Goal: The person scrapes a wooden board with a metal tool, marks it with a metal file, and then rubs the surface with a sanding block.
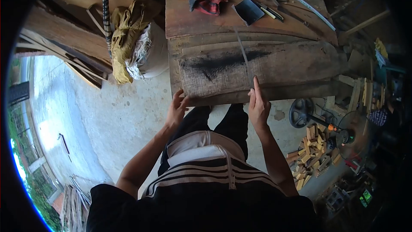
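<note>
A long, weathered wooden board (283, 64) with a dark smear lies across the workbench in front of me. My left hand (175, 111) is at its near left corner, fingers bent around the edge. Across the board runs a thin, pale metal strip (243, 50) that looks like a ruler. Its near end meets my right hand (260, 107), where the thumb and curled fingers close on it. The right index finger stretches forward along the board beside the strip. What lies inside the right palm is hidden.
Further back on the bench lie a red cloth (210, 3), a dark tray (248, 11), pens (271, 12) and a white measuring strip (310, 7). A sack (150, 51) stands left. Wood offcuts (315, 152) and a black wheel (301, 113) are on the right.
</note>
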